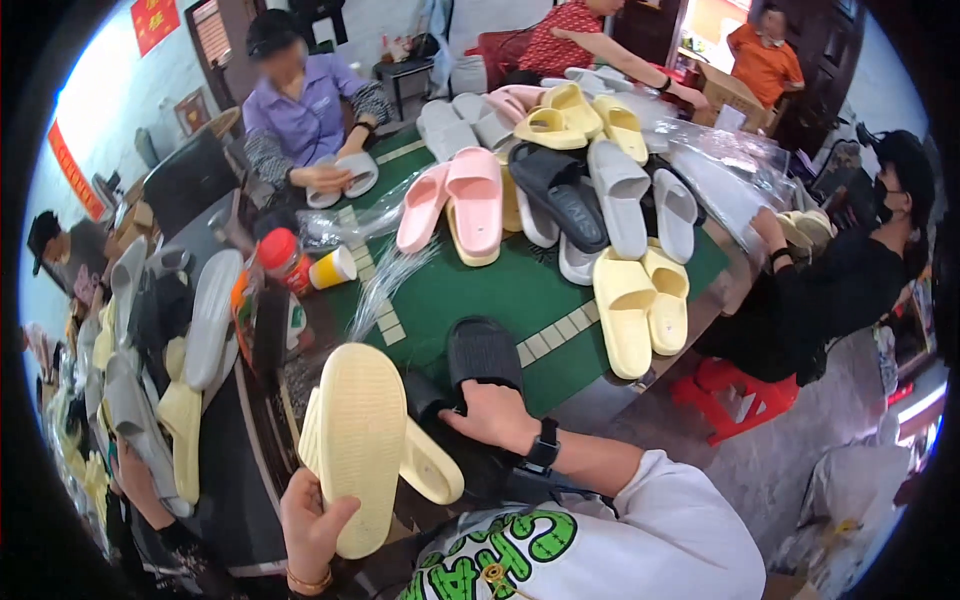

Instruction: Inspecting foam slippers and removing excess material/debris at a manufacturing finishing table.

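Observation:
My left hand (315,525) is closed on a pale yellow slipper (365,450), its ribbed sole turned up and its toe end pointing away from me. A second yellow slipper (435,468) lies partly behind it; whether I grip that one too is hidden. My right hand (492,412) is closed on a black slipper (485,350) at the near edge of the green table (450,285). Another dark slipper shows in part beneath that hand. Farther off, a pink pair (475,200) and a yellow pair (625,310) lie on the table.
Grey, black and yellow slippers are heaped at the table's far right, by clear plastic bags (725,165). A red-lidded jar (280,250) and yellow cup (333,268) stand left. More slippers (210,315) fill the left side. Several people work around; a red stool (735,395) stands right.

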`<state>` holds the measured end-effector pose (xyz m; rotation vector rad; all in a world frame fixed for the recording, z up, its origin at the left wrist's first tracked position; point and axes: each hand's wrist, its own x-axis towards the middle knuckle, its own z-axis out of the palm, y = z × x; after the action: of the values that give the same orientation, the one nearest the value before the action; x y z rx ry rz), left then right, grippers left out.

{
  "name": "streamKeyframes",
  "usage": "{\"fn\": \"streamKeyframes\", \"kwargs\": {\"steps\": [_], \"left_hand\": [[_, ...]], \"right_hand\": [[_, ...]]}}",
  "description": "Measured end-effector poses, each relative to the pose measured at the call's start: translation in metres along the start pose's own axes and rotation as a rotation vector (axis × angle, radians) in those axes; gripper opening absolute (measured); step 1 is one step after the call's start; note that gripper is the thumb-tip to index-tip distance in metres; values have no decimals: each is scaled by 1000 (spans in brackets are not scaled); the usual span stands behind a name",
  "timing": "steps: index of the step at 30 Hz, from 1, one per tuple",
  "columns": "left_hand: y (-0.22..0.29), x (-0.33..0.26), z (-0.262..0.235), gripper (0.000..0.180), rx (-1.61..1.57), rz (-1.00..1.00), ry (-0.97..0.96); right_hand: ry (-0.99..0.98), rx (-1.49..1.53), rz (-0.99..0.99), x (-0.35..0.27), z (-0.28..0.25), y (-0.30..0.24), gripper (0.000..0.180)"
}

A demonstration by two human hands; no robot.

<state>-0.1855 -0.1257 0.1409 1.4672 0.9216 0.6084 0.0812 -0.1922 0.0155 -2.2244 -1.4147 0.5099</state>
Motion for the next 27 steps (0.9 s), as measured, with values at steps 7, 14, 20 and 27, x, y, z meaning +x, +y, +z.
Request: {"fn": "streamKeyframes", "kwargs": {"steps": [7, 14, 20, 27], "left_hand": [[17, -24, -20, 43, -193, 99, -5], [17, -13, -1, 39, -303, 104, -30], [3, 9, 27, 44, -542, -18, -8], [-38, 31, 29, 50, -804, -65, -186]], "right_hand": [[406, 58, 40, 11, -42, 36, 32], [912, -184, 185, 75, -242, 114, 44], [403, 331, -181, 46, -152, 91, 65], [-651, 1392, -121, -7, -12, 53, 97]]}}
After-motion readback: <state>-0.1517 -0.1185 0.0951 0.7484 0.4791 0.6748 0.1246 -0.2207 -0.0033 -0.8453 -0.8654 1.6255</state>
